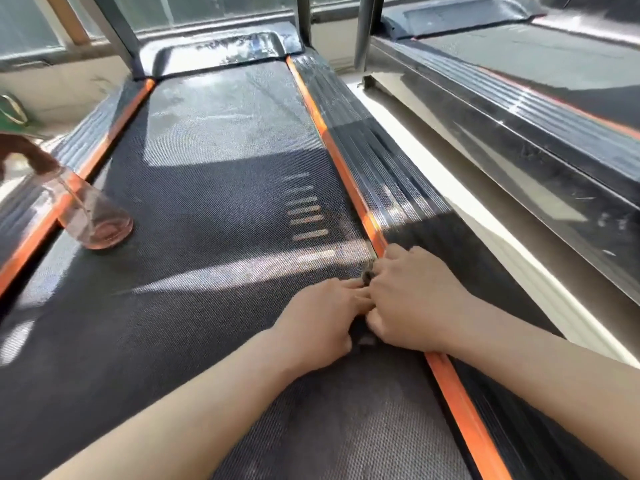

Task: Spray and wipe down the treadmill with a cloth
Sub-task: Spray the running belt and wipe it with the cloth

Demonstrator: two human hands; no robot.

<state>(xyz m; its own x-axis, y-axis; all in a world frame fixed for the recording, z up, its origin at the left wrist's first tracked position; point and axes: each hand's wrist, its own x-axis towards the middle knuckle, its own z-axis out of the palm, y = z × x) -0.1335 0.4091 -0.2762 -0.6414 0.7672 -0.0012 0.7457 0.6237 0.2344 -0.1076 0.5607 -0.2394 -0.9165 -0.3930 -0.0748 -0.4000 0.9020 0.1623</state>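
While treadmill [221, 209] stretches lengthwise away | left hand [322, 320], right hand [415, 299] both clutch cloth [366, 276] | on orange rail [327, 140]

L hand [320, 322] + R hand [414, 299] grip dark cloth [365, 277] @ orange strip [341, 161] | bottle [93, 216] on belt [214, 216]

We've got a big window [214, 8] running across the far end, and the sun's pouring through it pretty hard. Right under the window there's a pale wall ledge [69, 84], and a wooden post [65, 15] cuts across the window's left part. Below the window's right end sits a neighbouring machine [519, 109], all glare, and a bright white strip of floor [405, 133] runs toward us from under the window.
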